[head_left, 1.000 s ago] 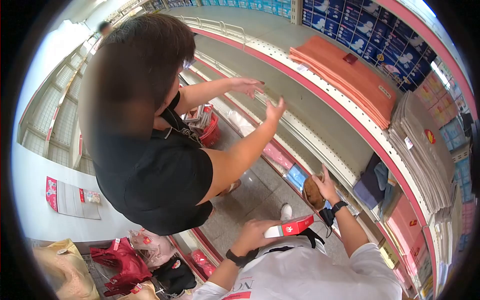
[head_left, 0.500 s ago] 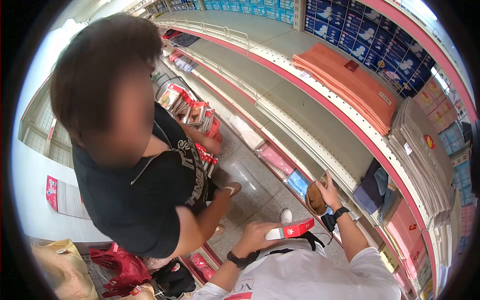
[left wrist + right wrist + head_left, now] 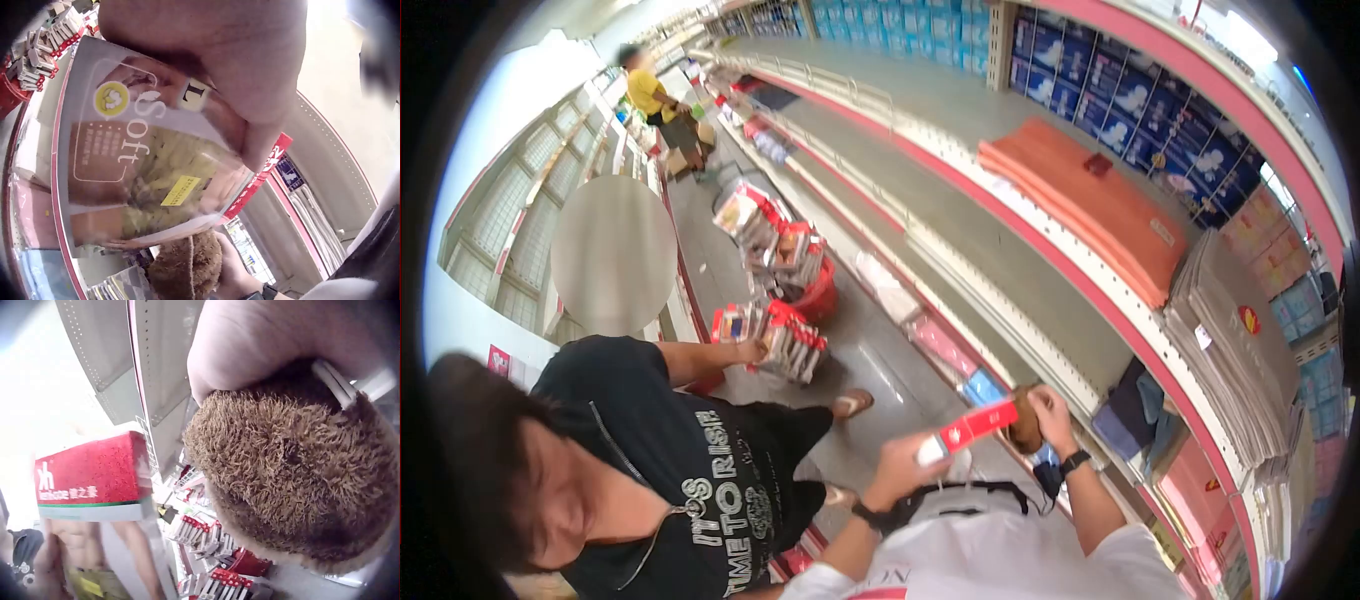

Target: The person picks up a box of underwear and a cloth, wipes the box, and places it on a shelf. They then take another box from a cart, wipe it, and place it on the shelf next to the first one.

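My left hand (image 3: 903, 472) grips a boxed underwear pack (image 3: 978, 425) with a red and white edge. Its printed front, marked "Soft" and "L", faces the left wrist camera. To the right, my right hand (image 3: 1055, 420) holds a round, shaggy brown thing (image 3: 294, 475) with a pale strap; I cannot tell its exact kind. In the head view, the box's red end overlaps the brown thing. Fingers of the right hand (image 3: 256, 344) curl over its upper side.
A person in a black top (image 3: 640, 440) stands close at my left, one hand at similar boxes (image 3: 785, 345) in the aisle. Behind these is a red basket (image 3: 815, 292). Shelves at right hold orange towels (image 3: 1090, 205) and grey towels (image 3: 1240, 340). A person in yellow (image 3: 650, 95) is farther off.
My left hand has tilted the box up toward the brown thing. The person in black has moved to the lower left, reaching to the boxes. The person in yellow shows clearly now.
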`<action>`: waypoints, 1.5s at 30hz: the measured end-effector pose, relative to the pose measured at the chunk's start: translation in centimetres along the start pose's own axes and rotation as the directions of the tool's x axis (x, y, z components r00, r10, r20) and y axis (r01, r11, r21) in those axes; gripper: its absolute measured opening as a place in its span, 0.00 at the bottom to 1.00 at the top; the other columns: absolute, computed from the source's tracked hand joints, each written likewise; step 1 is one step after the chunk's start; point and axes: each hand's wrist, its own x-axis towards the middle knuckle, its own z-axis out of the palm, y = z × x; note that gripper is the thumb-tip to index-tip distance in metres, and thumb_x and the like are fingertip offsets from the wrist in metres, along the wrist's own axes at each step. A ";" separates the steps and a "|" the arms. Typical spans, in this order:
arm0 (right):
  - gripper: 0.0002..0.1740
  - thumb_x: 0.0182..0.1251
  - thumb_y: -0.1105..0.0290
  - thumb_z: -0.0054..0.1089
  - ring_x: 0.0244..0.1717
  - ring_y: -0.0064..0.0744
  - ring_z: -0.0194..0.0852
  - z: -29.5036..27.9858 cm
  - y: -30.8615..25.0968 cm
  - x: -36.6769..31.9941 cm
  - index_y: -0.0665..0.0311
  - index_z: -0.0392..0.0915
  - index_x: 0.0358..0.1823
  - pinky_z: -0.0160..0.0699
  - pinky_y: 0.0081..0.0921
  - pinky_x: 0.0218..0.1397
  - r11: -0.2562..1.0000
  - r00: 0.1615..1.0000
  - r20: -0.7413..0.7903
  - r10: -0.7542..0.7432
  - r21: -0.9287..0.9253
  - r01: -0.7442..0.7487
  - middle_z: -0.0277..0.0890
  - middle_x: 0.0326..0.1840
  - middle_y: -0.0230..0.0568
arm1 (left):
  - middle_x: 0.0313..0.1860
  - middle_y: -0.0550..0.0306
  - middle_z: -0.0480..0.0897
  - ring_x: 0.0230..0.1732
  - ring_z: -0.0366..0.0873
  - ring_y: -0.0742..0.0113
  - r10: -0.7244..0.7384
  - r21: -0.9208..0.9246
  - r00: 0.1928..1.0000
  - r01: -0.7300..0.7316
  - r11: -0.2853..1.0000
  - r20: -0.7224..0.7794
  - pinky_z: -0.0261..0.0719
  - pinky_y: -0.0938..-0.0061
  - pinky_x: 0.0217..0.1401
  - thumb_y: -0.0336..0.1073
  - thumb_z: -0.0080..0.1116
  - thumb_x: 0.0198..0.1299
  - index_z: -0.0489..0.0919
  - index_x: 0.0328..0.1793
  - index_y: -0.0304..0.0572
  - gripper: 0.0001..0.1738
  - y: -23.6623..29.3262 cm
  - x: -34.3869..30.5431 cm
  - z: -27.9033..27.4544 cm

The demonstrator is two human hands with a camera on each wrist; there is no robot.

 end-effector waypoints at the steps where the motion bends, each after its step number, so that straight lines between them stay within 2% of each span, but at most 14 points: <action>1: 0.12 0.63 0.66 0.57 0.41 0.24 0.71 -0.5 -3.6 -0.2 0.70 0.76 0.40 0.69 0.24 0.49 0.998 0.999 0.043 -0.018 0.057 0.015 0.77 0.36 0.37 | 0.36 0.46 0.83 0.36 0.83 0.54 -0.049 0.024 0.998 0.049 0.999 0.030 0.79 0.71 0.40 0.41 0.72 0.42 0.81 0.44 0.39 0.22 -0.1 0.5 0.1; 13: 0.10 0.63 0.69 0.57 0.40 0.22 0.71 -2.2 -8.3 5.0 0.69 0.74 0.39 0.70 0.22 0.46 0.990 0.995 0.080 -0.061 0.132 0.050 0.76 0.36 0.35 | 0.28 0.49 0.81 0.28 0.79 0.63 0.111 -0.144 0.994 -0.109 0.984 0.002 0.74 0.73 0.33 0.39 0.71 0.42 0.80 0.40 0.35 0.20 -2.4 11.9 -2.8; 18: 0.35 0.55 0.57 0.65 0.58 0.46 0.71 0.4 -8.8 8.8 0.63 0.63 0.62 0.68 0.32 0.58 0.991 0.958 0.255 -0.134 0.008 0.136 0.75 0.53 0.51 | 0.32 0.49 0.82 0.33 0.81 0.59 0.157 -0.219 0.979 -0.126 0.968 0.129 0.76 0.71 0.38 0.41 0.72 0.41 0.80 0.44 0.38 0.23 -4.7 18.2 -5.0; 21: 0.34 0.54 0.57 0.66 0.57 0.45 0.72 4.0 -9.4 11.5 0.62 0.66 0.61 0.69 0.31 0.58 0.955 0.926 0.310 -0.217 -0.129 0.267 0.75 0.53 0.49 | 0.33 0.48 0.82 0.35 0.81 0.58 0.280 -0.356 0.942 -0.201 0.913 0.187 0.76 0.71 0.40 0.40 0.71 0.42 0.79 0.44 0.36 0.23 -6.6 22.3 -6.0; 23: 0.31 0.53 0.56 0.67 0.55 0.42 0.73 6.7 -10.0 13.7 0.61 0.70 0.57 0.70 0.32 0.56 0.939 0.918 0.299 -0.262 -0.142 0.314 0.75 0.53 0.47 | 0.35 0.47 0.82 0.36 0.81 0.56 0.436 -0.427 0.864 -0.306 0.851 0.250 0.76 0.70 0.42 0.38 0.71 0.43 0.78 0.44 0.34 0.23 -7.9 25.5 -7.4; 25: 0.26 0.53 0.57 0.68 0.44 0.35 0.76 9.4 -9.8 14.6 0.62 0.75 0.51 0.73 0.29 0.46 0.983 0.942 0.325 -0.086 -0.123 0.132 0.78 0.44 0.42 | 0.38 0.44 0.81 0.40 0.81 0.54 0.435 -0.403 0.823 -0.281 0.871 0.366 0.76 0.69 0.44 0.39 0.70 0.44 0.77 0.48 0.33 0.26 -9.7 28.2 -8.8; 26: 0.21 0.54 0.57 0.67 0.30 0.27 0.70 10.7 -9.7 15.1 0.62 0.78 0.45 0.69 0.25 0.32 0.975 0.955 0.258 -0.144 -0.130 0.182 0.77 0.32 0.35 | 0.38 0.44 0.81 0.40 0.81 0.53 0.452 -0.398 0.806 -0.298 0.868 0.382 0.76 0.68 0.44 0.41 0.69 0.44 0.77 0.47 0.34 0.26 -10.4 29.7 -9.5; 27: 0.21 0.54 0.57 0.67 0.30 0.27 0.70 11.8 -9.7 15.3 0.62 0.78 0.45 0.69 0.25 0.32 0.978 0.960 0.251 -0.125 -0.133 0.162 0.77 0.32 0.35 | 0.38 0.45 0.81 0.40 0.80 0.51 0.464 -0.392 0.794 -0.312 0.865 0.393 0.76 0.67 0.44 0.43 0.69 0.45 0.77 0.47 0.35 0.26 -11.1 30.8 -10.2; 29: 0.18 0.55 0.58 0.67 0.23 0.22 0.64 14.0 -11.2 16.7 0.61 0.79 0.42 0.63 0.22 0.26 0.900 0.916 0.026 -0.401 -0.177 0.399 0.73 0.25 0.31 | 0.39 0.45 0.81 0.40 0.80 0.50 0.492 -0.369 0.763 -0.352 0.860 0.419 0.76 0.66 0.45 0.45 0.68 0.45 0.77 0.46 0.36 0.26 -11.6 33.2 -11.6; 30: 0.19 0.55 0.58 0.67 0.28 0.23 0.68 14.0 -10.7 16.5 0.61 0.79 0.43 0.67 0.22 0.30 0.956 0.968 0.138 -0.210 -0.178 0.233 0.76 0.30 0.33 | 0.39 0.46 0.80 0.40 0.79 0.49 0.517 -0.338 0.736 -0.398 0.853 0.438 0.75 0.65 0.45 0.46 0.68 0.45 0.77 0.46 0.37 0.26 -11.9 33.9 -12.2; 33: 0.19 0.55 0.60 0.67 0.32 0.25 0.70 15.3 -11.3 16.8 0.62 0.78 0.45 0.70 0.24 0.34 0.983 0.994 0.098 -0.056 -0.167 0.072 0.77 0.36 0.34 | 0.39 0.46 0.80 0.42 0.78 0.48 0.465 -0.322 0.751 -0.345 0.882 0.469 0.75 0.64 0.45 0.46 0.69 0.44 0.77 0.45 0.38 0.26 -13.2 35.1 -12.7; 39: 0.18 0.56 0.67 0.66 0.48 0.26 0.73 16.4 -12.6 17.5 0.64 0.77 0.47 0.71 0.26 0.49 0.995 0.994 0.058 -0.096 0.030 0.095 0.78 0.47 0.37 | 0.42 0.47 0.80 0.44 0.77 0.49 0.500 -0.369 0.761 -0.362 0.856 0.414 0.73 0.64 0.50 0.51 0.70 0.41 0.76 0.49 0.38 0.32 -13.8 36.4 -14.0; 43: 0.19 0.55 0.64 0.67 0.47 0.32 0.75 15.2 -13.0 16.2 0.65 0.77 0.47 0.72 0.29 0.50 0.979 0.996 0.080 0.047 -0.201 -0.030 0.78 0.47 0.40 | 0.43 0.45 0.80 0.46 0.77 0.48 0.451 -0.321 0.732 -0.324 0.890 0.510 0.73 0.63 0.50 0.52 0.69 0.41 0.76 0.49 0.39 0.32 -15.1 35.3 -13.9; 45: 0.20 0.55 0.63 0.66 0.51 0.36 0.75 14.9 -12.1 17.2 0.61 0.78 0.48 0.72 0.33 0.52 0.974 0.995 0.103 0.001 -0.227 0.023 0.78 0.48 0.43 | 0.42 0.44 0.80 0.45 0.77 0.47 0.369 -0.102 0.754 -0.377 0.921 0.543 0.74 0.62 0.49 0.52 0.69 0.42 0.77 0.49 0.39 0.31 -16.1 35.8 -14.0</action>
